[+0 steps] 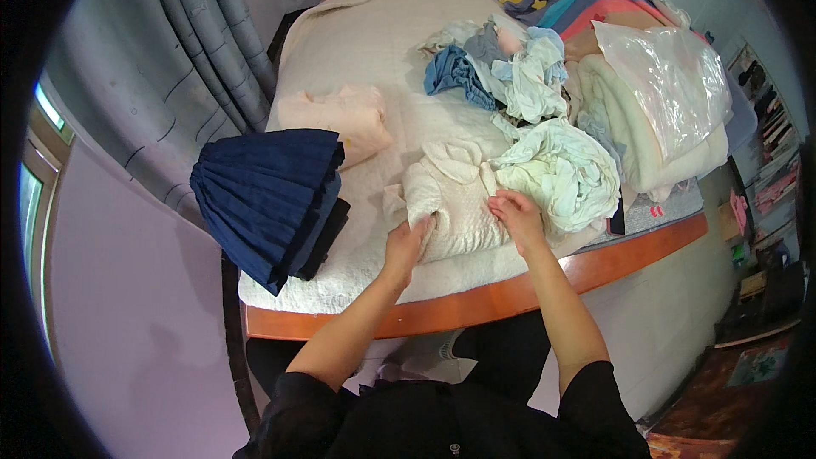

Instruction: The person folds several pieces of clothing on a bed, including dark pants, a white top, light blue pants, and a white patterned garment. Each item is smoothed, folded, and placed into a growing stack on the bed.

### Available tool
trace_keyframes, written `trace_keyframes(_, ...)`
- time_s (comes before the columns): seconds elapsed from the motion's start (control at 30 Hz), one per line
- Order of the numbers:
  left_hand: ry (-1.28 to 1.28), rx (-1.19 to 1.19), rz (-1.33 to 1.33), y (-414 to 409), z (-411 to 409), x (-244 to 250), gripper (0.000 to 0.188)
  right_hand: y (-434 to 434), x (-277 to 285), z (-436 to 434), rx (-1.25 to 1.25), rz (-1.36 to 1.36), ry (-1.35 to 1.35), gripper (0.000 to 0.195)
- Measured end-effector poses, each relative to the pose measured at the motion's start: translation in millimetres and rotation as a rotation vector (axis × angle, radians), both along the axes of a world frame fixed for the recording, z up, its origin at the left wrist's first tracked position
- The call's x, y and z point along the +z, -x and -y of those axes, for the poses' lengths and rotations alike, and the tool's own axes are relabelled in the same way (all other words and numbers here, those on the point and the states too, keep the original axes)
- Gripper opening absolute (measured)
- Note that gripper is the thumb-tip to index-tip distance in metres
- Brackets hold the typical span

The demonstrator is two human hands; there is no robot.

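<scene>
A small cream textured garment with a collar (459, 204) lies on the bed in front of me. My left hand (409, 248) pinches its lower left side between thumb and fingers. At its right side is my right hand (517, 217), fingers bent at the fabric edge; whether they grip it is hard to tell. To the left lie a navy pleated skirt (268, 191), on top of a black cloth (326, 239), and a pale peach garment (350, 118). Crumpled pale green-white cloth (554, 172) touches the cream garment on the right.
Behind is a heap of mixed clothes (529, 70), with blue denim-like cloth (456, 76). A clear plastic bag (669, 83) rests on a folded cream blanket (628, 134) at the right. The wooden bed edge (446, 315) runs before me; a grey curtain (159, 57) hangs left.
</scene>
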State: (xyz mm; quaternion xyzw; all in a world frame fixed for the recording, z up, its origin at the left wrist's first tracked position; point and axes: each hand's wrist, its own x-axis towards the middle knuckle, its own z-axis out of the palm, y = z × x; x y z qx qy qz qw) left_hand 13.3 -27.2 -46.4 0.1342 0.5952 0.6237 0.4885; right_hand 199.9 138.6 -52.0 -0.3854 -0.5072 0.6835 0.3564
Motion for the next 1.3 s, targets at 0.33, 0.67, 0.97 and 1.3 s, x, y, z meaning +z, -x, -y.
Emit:
trace_keyframes(0.33, 0.248, 0.044, -0.761, 42, 30, -26, 0.067, -7, -18, -13, -0.263, 1.012, -0.641, 0.076)
trace_keyframes(0.67, 0.508, -0.136, -0.643, 50, -27, -18, 0.083, 7, 53, 10, 0.093, 1.077, -0.048, 0.104)
trace_keyframes(0.97, 0.235, -0.058, -0.185, 60, -79, -28, 0.066, 36, 23, -37, 0.473, 0.336, 0.444, 0.061)
trace_keyframes(1.3, -0.033, -0.292, -0.391, 154, -87, 181, 0.048, 111, 171, -43, 0.454, -0.163, 0.156, 0.048)
